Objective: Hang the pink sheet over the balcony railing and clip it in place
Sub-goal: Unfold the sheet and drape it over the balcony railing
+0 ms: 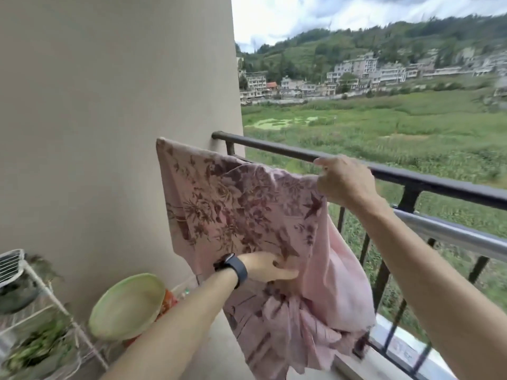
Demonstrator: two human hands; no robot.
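Note:
The pink sheet (247, 209), printed with dark red flowers and birds, is stretched in the air just inside the black balcony railing (274, 148). My right hand (343, 182) grips its upper edge right at the top rail. My left hand (270, 266), with a dark watch on the wrist, pinches the cloth lower down near its middle. The sheet's far upper corner sticks up against the beige wall. Its lower part hangs bunched beside the railing bars. I see no clip.
A beige wall (109, 105) closes the left side. A pale green basin (127, 305) leans near the wall's foot. A white wire rack (41, 283) with plants stands at lower left. A silver rail (452, 231) runs below the black one.

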